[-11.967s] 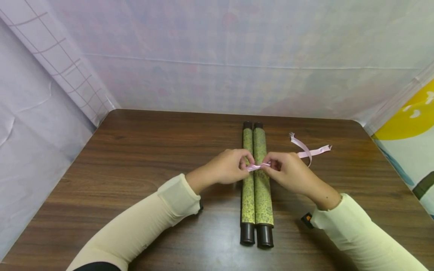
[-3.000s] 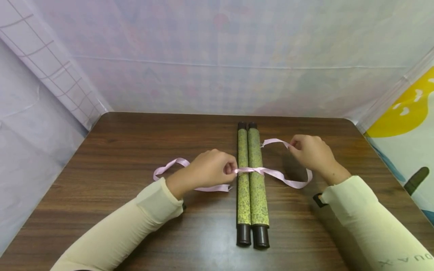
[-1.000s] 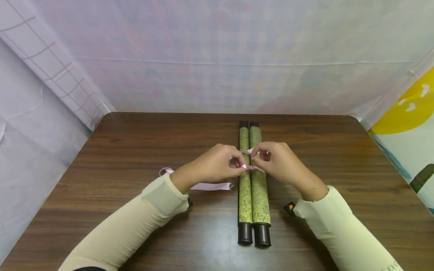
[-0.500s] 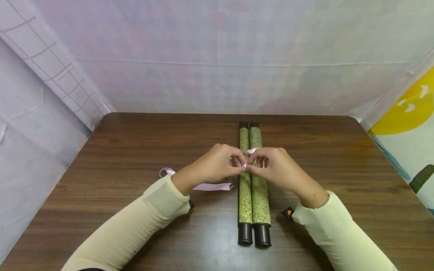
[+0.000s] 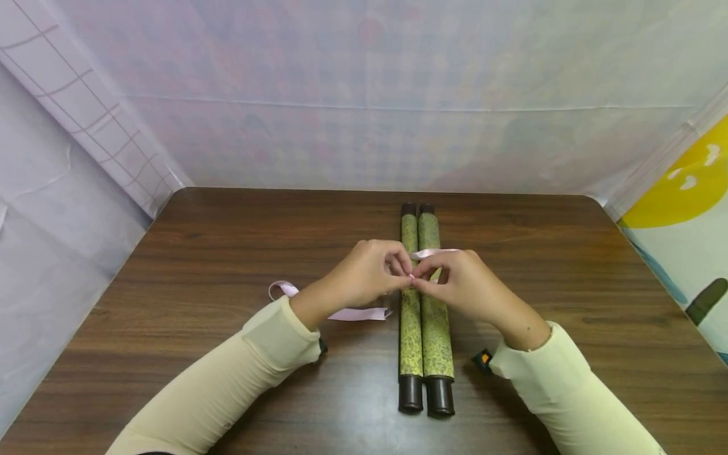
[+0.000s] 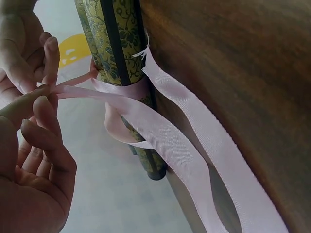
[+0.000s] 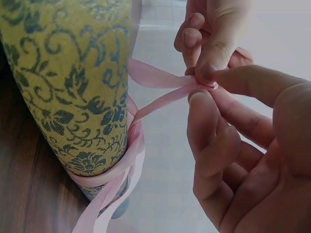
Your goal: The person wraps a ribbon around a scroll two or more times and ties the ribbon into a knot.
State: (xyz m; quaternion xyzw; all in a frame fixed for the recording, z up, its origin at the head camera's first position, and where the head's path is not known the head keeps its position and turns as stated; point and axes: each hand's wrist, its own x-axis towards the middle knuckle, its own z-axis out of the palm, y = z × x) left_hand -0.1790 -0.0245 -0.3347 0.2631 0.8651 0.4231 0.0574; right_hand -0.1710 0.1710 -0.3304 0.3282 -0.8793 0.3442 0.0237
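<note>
A patterned yellow-green scroll (image 5: 435, 335), rolled as two parallel rolls with dark end knobs, lies on the table. A pink ribbon (image 5: 358, 314) goes round it. Above the rolls, my left hand (image 5: 370, 268) pinches the ribbon between thumb and finger. My right hand (image 5: 469, 278) pinches it at the same spot, fingertips meeting the left ones. In the right wrist view, two strands of ribbon (image 7: 163, 99) run from the scroll to the pinched point. One long ribbon tail (image 6: 165, 141) trails away in the left wrist view. The knot area is hidden by the hands in the head view.
The brown wooden table (image 5: 239, 240) reaches back to a pale curtain (image 5: 370, 95). White cloth hangs at the left, and a printed sheet with a yellow shape (image 5: 677, 196) hangs at the right.
Earlier the hands were apart, the right one holding a ribbon end out to the right. It has come in to the left hand, and both now pinch the ribbon together above the scroll.
</note>
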